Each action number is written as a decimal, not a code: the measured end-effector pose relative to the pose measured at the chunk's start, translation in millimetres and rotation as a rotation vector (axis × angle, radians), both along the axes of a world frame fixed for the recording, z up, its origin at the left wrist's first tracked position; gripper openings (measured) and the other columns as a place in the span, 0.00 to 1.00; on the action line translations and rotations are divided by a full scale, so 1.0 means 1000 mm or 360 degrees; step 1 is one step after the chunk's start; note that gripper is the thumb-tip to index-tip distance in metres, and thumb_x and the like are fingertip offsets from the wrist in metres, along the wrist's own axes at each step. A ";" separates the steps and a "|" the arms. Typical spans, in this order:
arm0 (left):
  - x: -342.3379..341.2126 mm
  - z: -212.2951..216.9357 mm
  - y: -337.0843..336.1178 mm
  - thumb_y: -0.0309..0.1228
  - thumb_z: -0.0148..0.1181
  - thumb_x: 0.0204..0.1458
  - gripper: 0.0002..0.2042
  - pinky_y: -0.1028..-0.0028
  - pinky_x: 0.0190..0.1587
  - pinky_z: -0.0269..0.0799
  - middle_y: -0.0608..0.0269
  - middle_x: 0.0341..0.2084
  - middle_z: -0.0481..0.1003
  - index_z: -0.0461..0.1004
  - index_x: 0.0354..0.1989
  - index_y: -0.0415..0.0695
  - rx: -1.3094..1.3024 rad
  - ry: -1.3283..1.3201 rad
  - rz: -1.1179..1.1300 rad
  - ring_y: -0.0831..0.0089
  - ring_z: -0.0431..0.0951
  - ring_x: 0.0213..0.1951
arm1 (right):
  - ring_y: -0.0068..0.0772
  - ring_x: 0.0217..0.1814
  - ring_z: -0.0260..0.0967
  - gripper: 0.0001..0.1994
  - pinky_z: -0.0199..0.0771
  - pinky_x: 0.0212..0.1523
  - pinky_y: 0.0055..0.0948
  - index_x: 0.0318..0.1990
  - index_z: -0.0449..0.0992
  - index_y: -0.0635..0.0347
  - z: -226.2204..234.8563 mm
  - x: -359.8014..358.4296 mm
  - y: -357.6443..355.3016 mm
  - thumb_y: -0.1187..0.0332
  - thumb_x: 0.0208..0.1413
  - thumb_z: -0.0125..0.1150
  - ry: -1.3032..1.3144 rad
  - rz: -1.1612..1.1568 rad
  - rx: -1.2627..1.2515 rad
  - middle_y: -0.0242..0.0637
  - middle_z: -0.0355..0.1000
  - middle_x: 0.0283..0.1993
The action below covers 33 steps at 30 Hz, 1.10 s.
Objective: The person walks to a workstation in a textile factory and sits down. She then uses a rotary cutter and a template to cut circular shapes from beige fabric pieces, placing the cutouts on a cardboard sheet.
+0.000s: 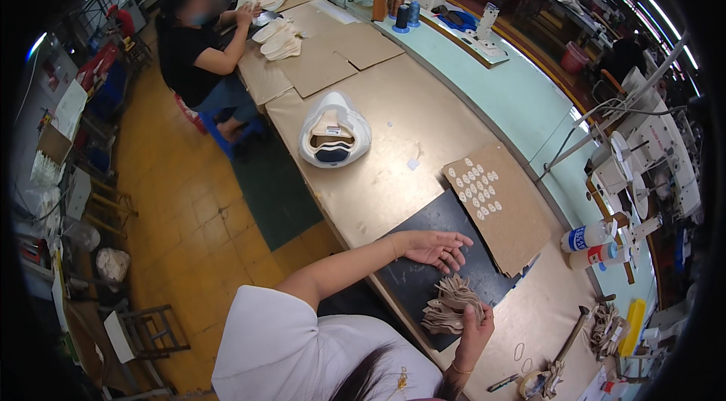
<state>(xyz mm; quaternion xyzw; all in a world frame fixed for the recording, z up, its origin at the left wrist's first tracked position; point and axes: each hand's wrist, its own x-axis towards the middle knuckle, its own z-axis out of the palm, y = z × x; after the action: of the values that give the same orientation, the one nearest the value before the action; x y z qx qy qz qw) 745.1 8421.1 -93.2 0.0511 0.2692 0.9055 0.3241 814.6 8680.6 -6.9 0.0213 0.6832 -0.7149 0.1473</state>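
Observation:
My right hand (476, 329) grips a thick stack of beige cut pieces (448, 304), held on edge over a dark mat (412, 280) on the workbench. My left hand (439, 247) rests just beyond the stack with its fingers spread flat on the mat, its fingertips close to the top pieces and holding nothing. A brown cardboard sheet (505, 212) lies right of the mat, with several small white oval pieces (476, 188) laid in rows on it.
A white bundle of shoe parts (334, 131) sits further up the bench. Two glue bottles (590, 246), a hammer (571, 337) and rubber bands (520, 352) lie to the right. Sewing machines (654, 148) stand at the right edge. A co-worker (197, 46) sits far left handling pale insoles (278, 38).

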 end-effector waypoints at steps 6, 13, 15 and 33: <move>0.000 0.003 0.001 0.39 0.52 0.66 0.23 0.65 0.50 0.74 0.56 0.46 0.75 0.57 0.67 0.49 -0.0043 0.0027 0.0008 0.67 0.78 0.48 | 0.22 0.43 0.71 0.12 0.72 0.48 0.23 0.45 0.72 0.67 0.002 0.003 0.006 0.70 0.58 0.66 0.0053 -0.0007 0.0085 0.37 0.76 0.42; 0.001 0.002 0.001 0.38 0.52 0.66 0.23 0.65 0.51 0.74 0.56 0.46 0.75 0.57 0.67 0.49 -0.0069 0.0011 0.0020 0.67 0.77 0.48 | 0.22 0.42 0.71 0.12 0.72 0.46 0.22 0.45 0.72 0.67 0.012 0.004 0.006 0.71 0.58 0.66 0.0079 0.0054 0.0131 0.37 0.76 0.41; 0.000 0.002 0.002 0.38 0.52 0.66 0.23 0.65 0.51 0.74 0.56 0.46 0.75 0.57 0.67 0.49 -0.0049 0.0027 0.0010 0.67 0.77 0.48 | 0.22 0.41 0.71 0.12 0.72 0.46 0.22 0.44 0.72 0.67 0.015 0.005 0.004 0.71 0.58 0.66 0.0073 0.0047 0.0122 0.37 0.76 0.41; -0.051 0.072 -0.017 0.73 0.43 0.52 0.50 0.64 0.39 0.70 0.55 0.31 0.76 0.40 0.76 0.52 0.0795 0.0872 0.0123 0.69 0.76 0.28 | 0.21 0.40 0.71 0.13 0.72 0.44 0.22 0.43 0.73 0.66 0.010 0.003 0.007 0.70 0.56 0.69 0.0139 0.0091 0.0245 0.36 0.77 0.39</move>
<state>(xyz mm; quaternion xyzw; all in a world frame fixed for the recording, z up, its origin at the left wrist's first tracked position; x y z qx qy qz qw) 694.3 8403.8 -21.1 0.3588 0.1186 0.9076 0.1830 818.0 8687.5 3.4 -0.0181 0.7421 -0.6562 0.1358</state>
